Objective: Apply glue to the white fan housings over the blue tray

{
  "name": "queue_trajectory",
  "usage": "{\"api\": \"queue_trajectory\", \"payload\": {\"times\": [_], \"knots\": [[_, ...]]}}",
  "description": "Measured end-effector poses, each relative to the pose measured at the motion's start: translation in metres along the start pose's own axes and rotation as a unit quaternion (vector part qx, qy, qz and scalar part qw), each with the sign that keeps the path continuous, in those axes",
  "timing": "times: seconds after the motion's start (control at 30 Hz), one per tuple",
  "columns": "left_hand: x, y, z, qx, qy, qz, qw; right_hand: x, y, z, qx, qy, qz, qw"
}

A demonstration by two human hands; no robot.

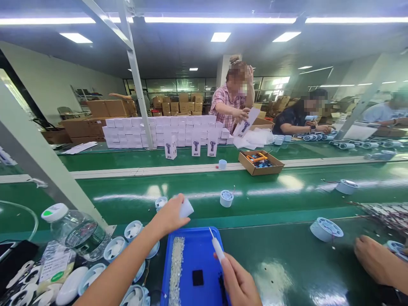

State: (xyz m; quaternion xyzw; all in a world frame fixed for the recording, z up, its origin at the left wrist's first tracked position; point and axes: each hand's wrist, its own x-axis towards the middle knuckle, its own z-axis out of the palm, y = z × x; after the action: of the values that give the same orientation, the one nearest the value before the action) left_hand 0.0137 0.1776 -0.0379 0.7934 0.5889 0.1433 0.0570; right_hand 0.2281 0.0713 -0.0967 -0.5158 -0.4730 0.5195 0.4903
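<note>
At the near edge of the green tabletop (287,263), the right hand (239,282) holds a thin white pen-like tool (217,244), fingers closed round its barrel, tip pointing up and away over a blue tray (204,250). In the tray lie a strip of small pale bits (176,265) along its left side and a small black square (197,277) near the middle. The left hand (168,214) reaches forward past the tray's far left corner, fingers pinched on a small white round part (186,208) held above the tabletop. Left of the tray, several white ring-shaped housings (114,248) lie close together, beside a clear plastic bottle (78,231) with a white cap that lies on its side. At the right edge, another person's hand (374,259) rests on the tabletop near a white round part (326,229). Farther out, on the green conveyor belt (287,187), stand a small white spool-like part (226,198) and an open cardboard box (260,162) with orange and dark items inside. Beyond it, 3 upright white product boxes (195,148) stand before a long stack of white boxes (159,129). Behind these, a person in a pink checked shirt (225,106) holds a flat white carton (246,123); 2 more people sit to the right.
</note>
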Motion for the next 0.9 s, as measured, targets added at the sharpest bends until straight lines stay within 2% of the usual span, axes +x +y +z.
{"api": "queue_trajectory", "payload": {"times": [0.1,0.2,0.3,0.43,0.5,0.57,0.77,0.9], "knots": [[0.033,-0.005,0.015,0.033,-0.082,0.000,0.996,0.012,-0.013,0.012,-0.080,-0.017,-0.069,0.994],[0.047,-0.013,0.017,0.049,-0.136,-0.017,0.989,0.029,-0.020,0.024,-0.115,-0.017,-0.097,0.988],[0.045,-0.033,0.007,0.062,-0.168,-0.078,0.981,0.041,-0.017,0.032,-0.058,-0.032,-0.130,0.989],[0.032,-0.063,-0.007,0.056,-0.175,-0.143,0.973,0.047,-0.003,0.038,0.000,-0.112,-0.124,0.986],[0.025,-0.067,-0.016,0.040,-0.144,-0.150,0.977,0.046,0.004,0.040,-0.002,-0.134,-0.121,0.984],[0.018,-0.063,-0.029,0.027,-0.087,-0.158,0.983,0.045,0.009,0.041,-0.013,-0.143,-0.122,0.982],[-0.024,-0.017,-0.088,-0.025,0.085,-0.160,0.983,0.045,0.013,0.041,-0.036,-0.158,-0.117,0.980],[-0.065,0.007,-0.108,-0.071,0.164,-0.190,0.965,0.044,0.012,0.041,-0.043,-0.152,-0.119,0.980]]}}
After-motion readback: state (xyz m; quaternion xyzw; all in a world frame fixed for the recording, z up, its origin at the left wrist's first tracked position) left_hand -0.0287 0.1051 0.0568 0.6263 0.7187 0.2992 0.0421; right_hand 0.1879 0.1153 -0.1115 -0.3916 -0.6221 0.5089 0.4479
